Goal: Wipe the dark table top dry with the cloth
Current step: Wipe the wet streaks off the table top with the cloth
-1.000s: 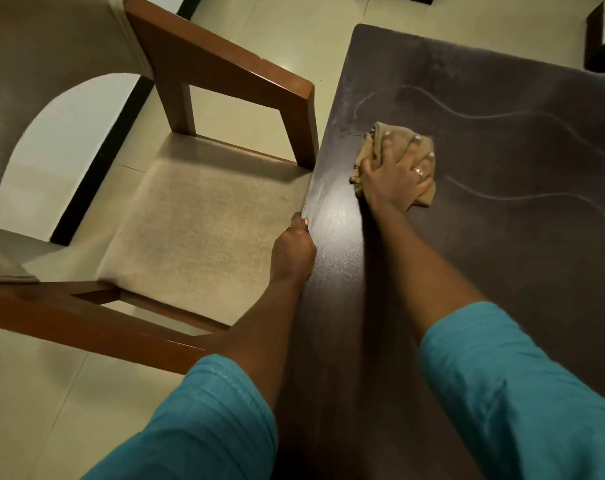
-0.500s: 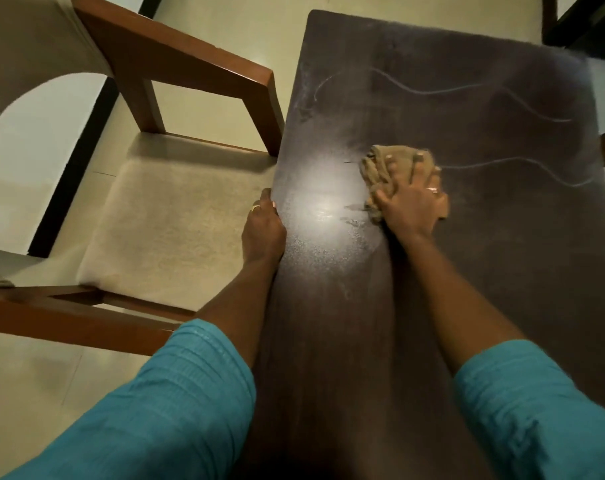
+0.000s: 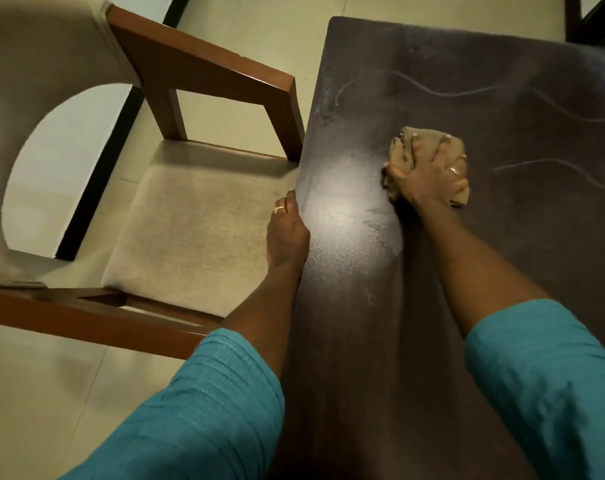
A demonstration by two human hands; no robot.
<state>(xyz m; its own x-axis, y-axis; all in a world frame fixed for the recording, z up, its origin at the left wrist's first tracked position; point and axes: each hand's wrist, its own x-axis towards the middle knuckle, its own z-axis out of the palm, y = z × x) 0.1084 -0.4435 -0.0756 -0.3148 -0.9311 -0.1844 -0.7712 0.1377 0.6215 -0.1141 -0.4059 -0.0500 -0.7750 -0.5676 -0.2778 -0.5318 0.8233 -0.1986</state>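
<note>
The dark table top (image 3: pixel 363 341) fills the right half of the view, with a pale damp sheen near its left edge and thin wavy streaks farther back. My right hand (image 3: pixel 429 174) presses a bunched tan cloth (image 3: pixel 403 143) flat on the table, fingers wrapped over it. My left hand (image 3: pixel 287 233) grips the table's left edge, fingers curled under the rim and out of sight.
A wooden armchair (image 3: pixel 204 71) with a beige seat cushion (image 3: pixel 197 233) stands tight against the table's left side. Pale tiled floor (image 3: pixel 34 393) lies around it. Dark furniture (image 3: pixel 592 15) shows at the far right corner.
My right hand has slid the cloth from near the table's left edge rightward, toward the middle. My left hand keeps its hold on the edge.
</note>
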